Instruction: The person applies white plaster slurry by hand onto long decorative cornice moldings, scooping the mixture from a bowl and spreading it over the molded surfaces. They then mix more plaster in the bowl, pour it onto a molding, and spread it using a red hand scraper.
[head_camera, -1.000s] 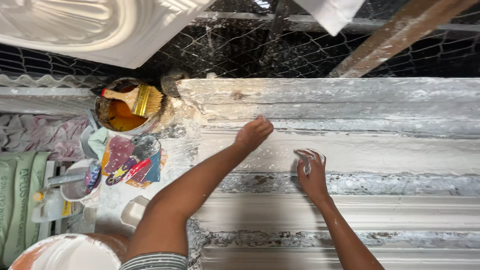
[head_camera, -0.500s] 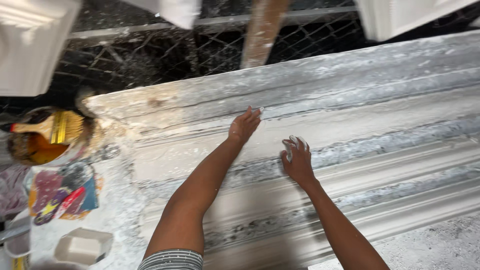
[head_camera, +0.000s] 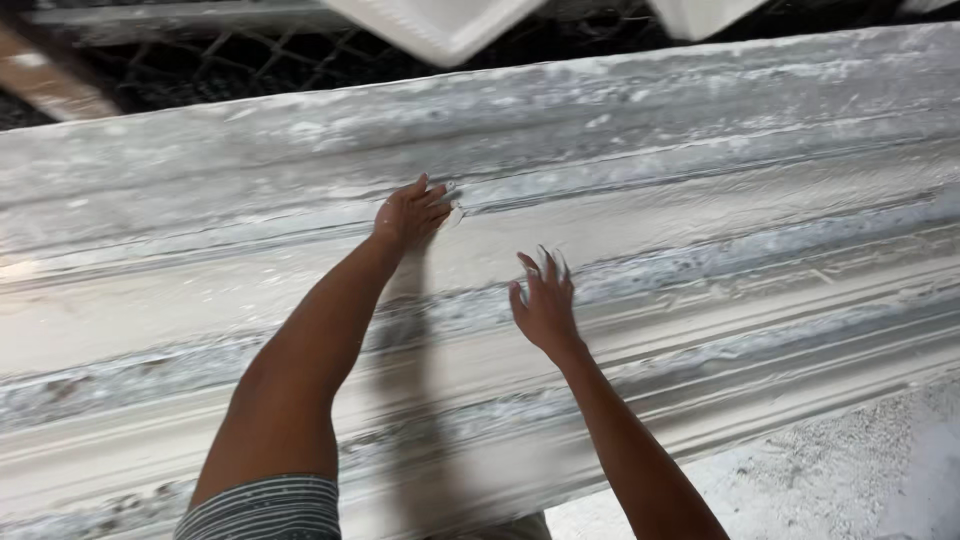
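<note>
A long white plaster moulding (head_camera: 700, 230) with stepped ridges and wet grey smears runs across the whole view, tilted down to the left. My left hand (head_camera: 412, 212) lies flat on its upper ridge, fingers together and pointing right, pressing on the wet surface. My right hand (head_camera: 545, 300) rests lower on a middle ridge with its fingers spread, plaster on the fingertips. Neither hand holds anything.
Dark wire mesh (head_camera: 250, 60) lies behind the moulding at the top. White cast panels (head_camera: 440, 25) lean at the upper edge, and a wooden beam (head_camera: 40, 85) crosses the upper left. A speckled grey surface (head_camera: 850, 470) shows at the lower right.
The view has swung right, so the paint pot, brush and rags at the left have left the frame. Both hands have slid rightward along the moulding.
</note>
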